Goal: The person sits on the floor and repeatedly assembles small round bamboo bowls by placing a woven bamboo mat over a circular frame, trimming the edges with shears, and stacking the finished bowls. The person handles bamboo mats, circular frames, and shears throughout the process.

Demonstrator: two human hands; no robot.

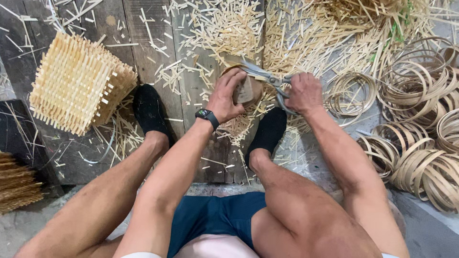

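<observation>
Your left hand clamped on bamboo ring, steadying it; your right hand closed round scissors, blades at rim for trimming.

Seen from a head-worn camera looking steeply down, close over the seated person's knees, both hands and the plank floor.

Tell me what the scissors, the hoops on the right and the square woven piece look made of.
Scissors: bare grey metal, dull sheen, held in the right hand. Hoops: thin pale tan strips, probably split bamboo or cane, coiled into rings. Woven piece: the same straw-coloured strips, interlaced, ends protruding.
</observation>
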